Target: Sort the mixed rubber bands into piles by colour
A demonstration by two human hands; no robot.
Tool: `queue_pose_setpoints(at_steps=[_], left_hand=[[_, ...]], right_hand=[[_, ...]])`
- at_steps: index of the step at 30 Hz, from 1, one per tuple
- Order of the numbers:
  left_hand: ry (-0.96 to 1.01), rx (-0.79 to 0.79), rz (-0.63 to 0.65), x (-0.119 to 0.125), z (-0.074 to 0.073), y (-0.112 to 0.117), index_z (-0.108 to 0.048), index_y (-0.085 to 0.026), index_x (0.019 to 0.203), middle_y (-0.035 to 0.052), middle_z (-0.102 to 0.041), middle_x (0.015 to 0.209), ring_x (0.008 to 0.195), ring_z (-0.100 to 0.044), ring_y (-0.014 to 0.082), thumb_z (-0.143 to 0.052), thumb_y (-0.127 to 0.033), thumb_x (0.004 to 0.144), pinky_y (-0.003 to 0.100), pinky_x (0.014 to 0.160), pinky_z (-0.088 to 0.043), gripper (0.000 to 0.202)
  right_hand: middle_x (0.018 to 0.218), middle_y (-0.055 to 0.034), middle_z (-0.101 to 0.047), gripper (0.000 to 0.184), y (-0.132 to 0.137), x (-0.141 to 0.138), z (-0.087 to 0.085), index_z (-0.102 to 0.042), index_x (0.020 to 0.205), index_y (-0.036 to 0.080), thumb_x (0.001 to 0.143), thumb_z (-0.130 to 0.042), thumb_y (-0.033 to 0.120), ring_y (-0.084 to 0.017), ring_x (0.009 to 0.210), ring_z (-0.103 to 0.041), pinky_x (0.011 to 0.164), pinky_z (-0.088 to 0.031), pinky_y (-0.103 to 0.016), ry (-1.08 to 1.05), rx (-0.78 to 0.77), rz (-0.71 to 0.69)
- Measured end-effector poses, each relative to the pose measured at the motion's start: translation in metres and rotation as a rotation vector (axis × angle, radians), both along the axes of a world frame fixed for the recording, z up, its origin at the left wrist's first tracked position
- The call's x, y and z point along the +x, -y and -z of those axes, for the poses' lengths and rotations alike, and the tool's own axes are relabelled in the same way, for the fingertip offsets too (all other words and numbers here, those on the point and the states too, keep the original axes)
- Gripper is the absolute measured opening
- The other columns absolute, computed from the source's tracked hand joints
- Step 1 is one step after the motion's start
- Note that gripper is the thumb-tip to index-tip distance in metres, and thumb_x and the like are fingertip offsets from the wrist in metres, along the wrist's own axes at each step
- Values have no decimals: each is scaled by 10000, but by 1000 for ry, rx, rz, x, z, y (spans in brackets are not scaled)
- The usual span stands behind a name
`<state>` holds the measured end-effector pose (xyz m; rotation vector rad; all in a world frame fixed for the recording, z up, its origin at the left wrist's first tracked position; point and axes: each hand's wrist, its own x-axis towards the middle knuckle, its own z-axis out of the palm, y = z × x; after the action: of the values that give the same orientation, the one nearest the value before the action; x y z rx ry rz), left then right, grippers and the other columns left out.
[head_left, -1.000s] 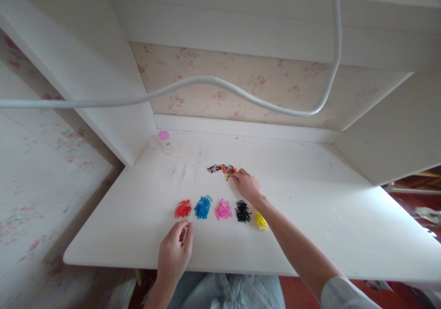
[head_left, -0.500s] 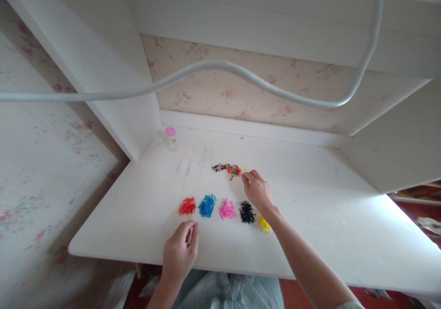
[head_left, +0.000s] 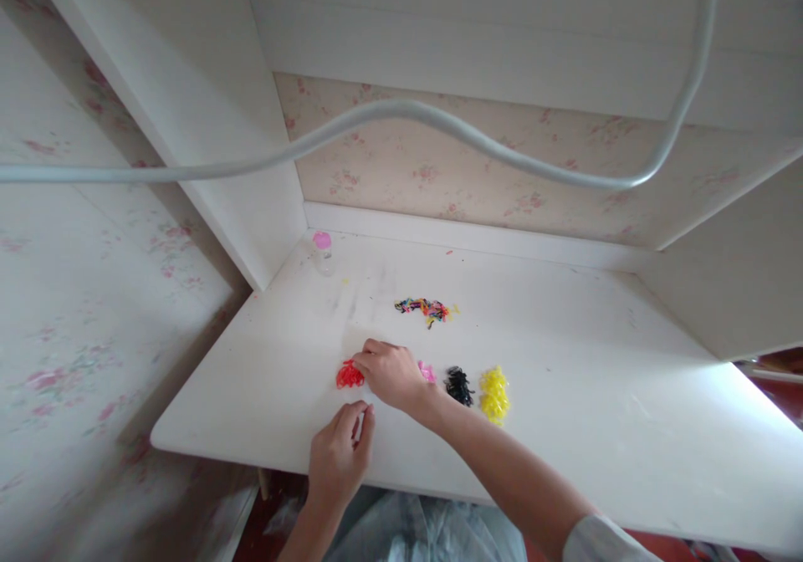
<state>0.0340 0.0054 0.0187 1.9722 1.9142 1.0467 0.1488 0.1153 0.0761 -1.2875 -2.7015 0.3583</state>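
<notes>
My right hand (head_left: pixel 392 371) reaches across the table, its pinched fingertips at the right edge of a pile of small red rubber bands (head_left: pixel 349 375). What is between those fingertips is too small to make out. The hand hides the spot just right of the red pile and part of a pink pile (head_left: pixel 427 370). Nearer the front edge, my left hand (head_left: pixel 342 449) rests with thumb and forefinger together; anything in that pinch is hidden. A black pile (head_left: pixel 459 385) and a yellow pile (head_left: pixel 495 395) lie to the right. Farther back is a tangled multicoloured heap of bands (head_left: pixel 427 308).
A clear jar with a pink lid (head_left: pixel 322 252) stands at the back left of the white table (head_left: pixel 595 395). A pale cable (head_left: pixel 401 110) crosses the upper view. Side panels border the table, with a floral wall behind.
My right hand has moved left and nearer, from the multicoloured heap to the red pile. It now covers the blue pile and uncovers the yellow one. My left hand keeps its pose.
</notes>
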Motion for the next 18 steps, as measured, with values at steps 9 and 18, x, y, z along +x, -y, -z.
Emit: queue_pose_setpoints(at_steps=[9, 18], left_hand=[[53, -21, 20, -2, 2, 0, -620, -195, 880, -9, -633, 672, 545, -560, 88, -477, -352, 887, 198, 557, -422, 214], [49, -177, 106, 17, -36, -24, -634, -217, 887, 9, -676, 745, 619, -604, 118, -443, -401, 889, 219, 613, -445, 264]], right_hand=[[959, 6, -638, 292, -8, 63, -4, -678, 957, 287, 951, -387, 315, -115, 817, -601, 685, -394, -210, -170, 7, 249], [803, -10, -667, 358, 16, 216, 31, -710, 849, 224, 854, -459, 481, -143, 646, -556, 660, -411, -261, -473, 58, 898]])
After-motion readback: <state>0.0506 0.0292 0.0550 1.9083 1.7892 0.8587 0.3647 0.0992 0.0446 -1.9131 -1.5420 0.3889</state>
